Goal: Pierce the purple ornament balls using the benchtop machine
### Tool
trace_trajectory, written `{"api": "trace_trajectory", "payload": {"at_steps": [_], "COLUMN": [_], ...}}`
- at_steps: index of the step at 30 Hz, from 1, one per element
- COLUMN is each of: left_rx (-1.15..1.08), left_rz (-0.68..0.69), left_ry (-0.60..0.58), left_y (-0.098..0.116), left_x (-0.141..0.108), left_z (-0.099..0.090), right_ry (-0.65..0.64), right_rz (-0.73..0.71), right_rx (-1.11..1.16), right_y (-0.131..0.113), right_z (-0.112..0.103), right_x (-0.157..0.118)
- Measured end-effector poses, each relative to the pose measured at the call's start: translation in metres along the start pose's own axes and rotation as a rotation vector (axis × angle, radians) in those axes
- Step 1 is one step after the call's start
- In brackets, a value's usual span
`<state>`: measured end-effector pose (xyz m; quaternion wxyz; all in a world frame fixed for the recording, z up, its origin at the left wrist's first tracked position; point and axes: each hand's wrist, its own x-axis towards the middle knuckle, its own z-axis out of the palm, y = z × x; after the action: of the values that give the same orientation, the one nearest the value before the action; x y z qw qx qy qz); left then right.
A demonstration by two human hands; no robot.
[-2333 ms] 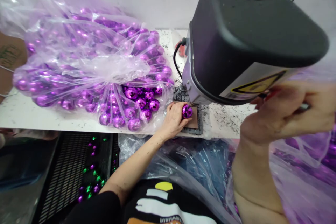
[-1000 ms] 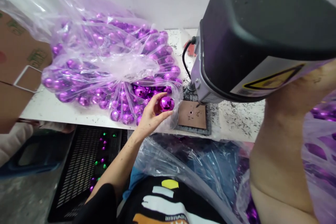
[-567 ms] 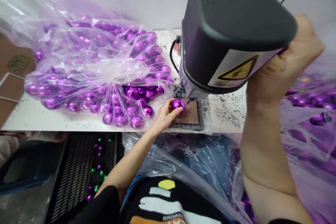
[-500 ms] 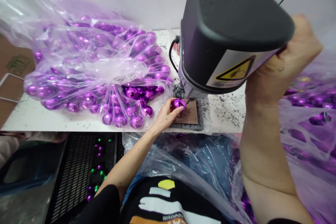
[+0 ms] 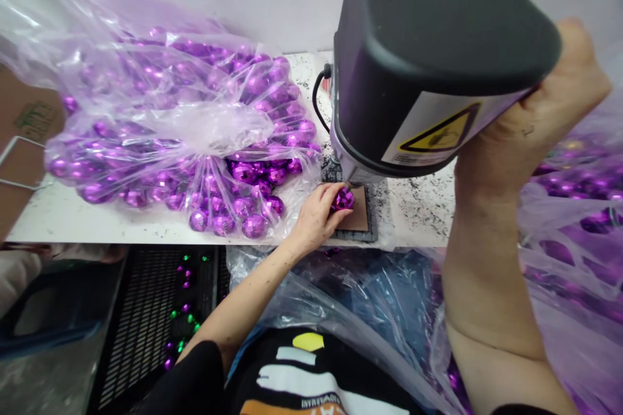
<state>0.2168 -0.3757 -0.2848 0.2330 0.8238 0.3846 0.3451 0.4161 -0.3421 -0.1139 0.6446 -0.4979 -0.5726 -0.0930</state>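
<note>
Between the thumb and fingers of my left hand [image 5: 316, 215] is a shiny purple faceted ball [image 5: 342, 200]. It sits over a brown pad [image 5: 359, 211] on the dark base of a drill press [image 5: 438, 65]. The thin tip of the drill comes down at the top of the ball; whether it has entered cannot be seen. My right hand [image 5: 549, 104] is raised at the right side of the black machine housing, closed around something hidden behind it, and its fingers are mostly out of sight.
A clear plastic bag [image 5: 209, 130] full of purple balls covers the table's left side. Dark shavings [image 5: 423, 207] lie scattered on the white tabletop. Below stands a black crate [image 5: 141, 311] with small green and purple balls. More bagged purple balls [image 5: 579, 188] are at the right.
My left hand has moved right with the ball, bringing it under the drill tip. My right hand has shifted slightly up and right in the view, as has the machine housing.
</note>
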Motion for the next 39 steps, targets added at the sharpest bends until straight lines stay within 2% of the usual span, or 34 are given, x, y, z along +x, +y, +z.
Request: {"api": "trace_trajectory", "payload": {"at_steps": [5,11,14,18,24,26,29,33,36,39], "left_rx": [-0.095,-0.386,-0.475,-0.352,-0.031,0.022,0.047,0.039,0.045,0.038], "left_rz": [-0.066,-0.475,-0.534,-0.495,-0.124,-0.060,-0.069,-0.078,-0.077,-0.079], "left_ry": [0.045,0.020,0.001,0.014,0.024,0.037,0.048,-0.020,-0.045,-0.064], "left_y": [-0.003,-0.014,-0.016,-0.009,0.001,0.001,-0.001,-0.003,-0.003,-0.002], "left_x": [0.000,0.001,0.003,0.007,0.002,-0.001,-0.003,-0.002,-0.001,0.000], "left_z": [0.002,-0.008,-0.009,-0.007,0.004,0.009,0.013,0.013,0.012,0.011], "right_ry": [0.010,0.015,0.006,0.011,-0.015,-0.016,-0.005,-0.041,-0.092,-0.085], "right_rz": [-0.010,-0.024,-0.026,-0.023,0.001,0.006,0.017,0.057,0.098,0.060], "right_rx": [0.034,0.037,0.028,0.029,0.006,0.000,-0.006,0.037,-0.002,-0.077], "right_y": [0.002,0.005,0.004,0.002,0.000,-0.001,0.000,0.001,-0.004,-0.014], "right_z": [0.001,0.000,0.000,0.001,0.000,0.000,-0.001,-0.005,-0.013,-0.025], "right_x": [0.000,0.000,-0.001,0.000,0.000,-0.001,-0.001,0.002,0.001,-0.010]}}
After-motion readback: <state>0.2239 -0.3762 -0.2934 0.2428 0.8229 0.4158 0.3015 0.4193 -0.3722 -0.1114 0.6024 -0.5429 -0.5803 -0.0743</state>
